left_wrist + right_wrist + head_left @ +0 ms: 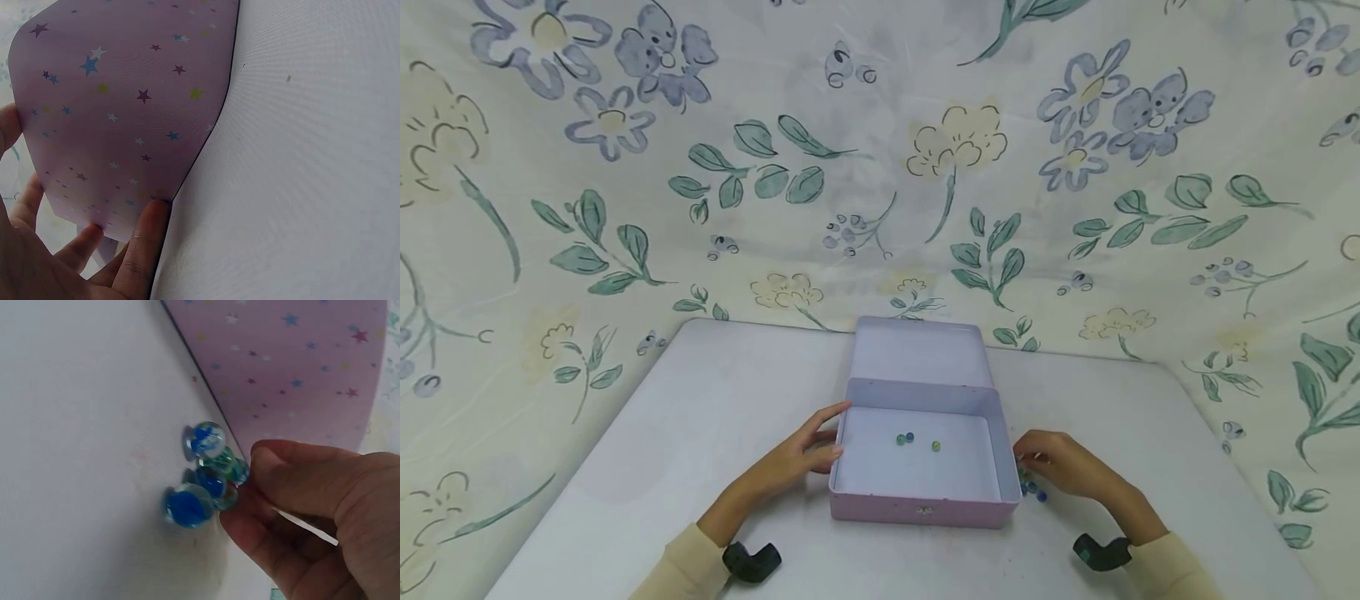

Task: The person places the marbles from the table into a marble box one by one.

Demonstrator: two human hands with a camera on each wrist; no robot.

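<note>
A pink, star-printed tin box (925, 510) stands with its lid (917, 354) tipped back, its pale inside facing up. Three small glass marbles (936, 447) lie on its floor. Along the box's left wall rests my left hand (801, 446), fingers spread, with the thumb (147, 250) low against the printed side. Just outside the right wall, my right hand (1063, 462) bends down to a cluster of blue and green marbles (190, 505). Thumb and forefinger close in on the marbles nearest the box, which sit between the fingertips; the palm side is partly hidden.
The white table (737, 367) reaches out on both sides of the box. Behind it hangs a flower-printed cloth (880, 167). A black wrist device (751, 562) sits by the left sleeve, and another black device (1102, 552) by the right one.
</note>
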